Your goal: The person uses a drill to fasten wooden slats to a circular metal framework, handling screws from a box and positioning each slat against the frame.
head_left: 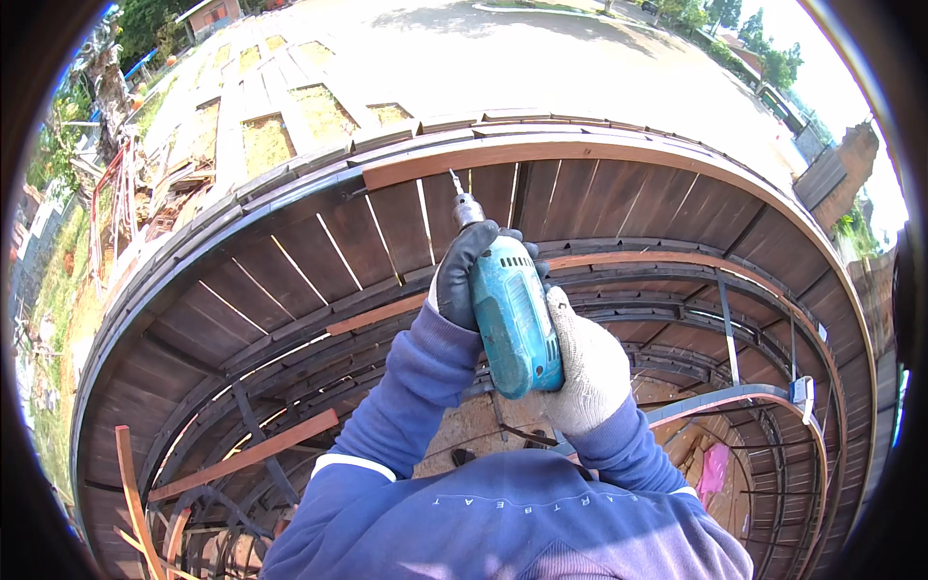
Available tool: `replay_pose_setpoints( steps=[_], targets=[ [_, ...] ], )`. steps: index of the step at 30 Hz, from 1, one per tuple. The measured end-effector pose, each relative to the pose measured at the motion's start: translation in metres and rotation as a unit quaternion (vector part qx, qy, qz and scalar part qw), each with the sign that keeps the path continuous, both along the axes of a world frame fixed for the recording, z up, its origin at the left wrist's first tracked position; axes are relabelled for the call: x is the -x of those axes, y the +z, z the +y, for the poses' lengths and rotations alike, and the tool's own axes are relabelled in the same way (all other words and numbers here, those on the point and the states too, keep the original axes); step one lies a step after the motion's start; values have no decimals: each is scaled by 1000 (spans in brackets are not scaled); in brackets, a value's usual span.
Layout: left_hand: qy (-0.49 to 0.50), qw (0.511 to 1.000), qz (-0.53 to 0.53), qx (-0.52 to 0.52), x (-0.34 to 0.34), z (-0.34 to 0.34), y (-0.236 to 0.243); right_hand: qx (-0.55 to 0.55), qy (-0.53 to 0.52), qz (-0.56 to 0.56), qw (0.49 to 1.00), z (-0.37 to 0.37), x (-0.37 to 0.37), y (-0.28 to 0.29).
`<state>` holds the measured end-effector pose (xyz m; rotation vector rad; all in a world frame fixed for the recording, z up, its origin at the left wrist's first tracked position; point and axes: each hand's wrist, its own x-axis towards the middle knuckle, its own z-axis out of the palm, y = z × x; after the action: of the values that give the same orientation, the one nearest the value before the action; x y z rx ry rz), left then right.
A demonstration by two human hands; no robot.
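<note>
A teal electric drill point(512, 314) is held in front of me with its chuck pointing away. My left hand point(458, 271), in a glove with dark coated fingers, wraps around the front of its body just behind the metal chuck. My right hand point(592, 362), in a whitish knit glove, closes around the rear right side of the drill, where the grip itself is hidden. A thin bit point(455, 180) reaches toward the reddish-brown wooden strip point(580, 151) along the top of the curved wall. I cannot tell whether its tip touches the strip.
Dark vertical boards point(599, 203) with gaps line the curved wall. Below run curved metal rails point(638, 314) and another reddish strip point(387, 314). Loose wooden pieces point(256, 454) lean at lower left. A pink bag or cloth point(713, 467) lies at lower right. Bright paved ground point(435, 58) stretches beyond.
</note>
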<state>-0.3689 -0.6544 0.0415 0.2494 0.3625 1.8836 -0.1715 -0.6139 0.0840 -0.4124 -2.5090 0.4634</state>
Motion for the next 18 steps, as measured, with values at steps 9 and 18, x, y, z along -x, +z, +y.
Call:
replay_pose_setpoints(
  steps=[9, 18],
  targets=[
    [8, 1000, 16, 0, 0, -2, 3, 3, -1, 6, 1000, 0, 1, -1],
    [8, 999, 3, -53, -10, -10, -3, -10, 18, 12, 1000, -5, 4, 3]
  ],
)
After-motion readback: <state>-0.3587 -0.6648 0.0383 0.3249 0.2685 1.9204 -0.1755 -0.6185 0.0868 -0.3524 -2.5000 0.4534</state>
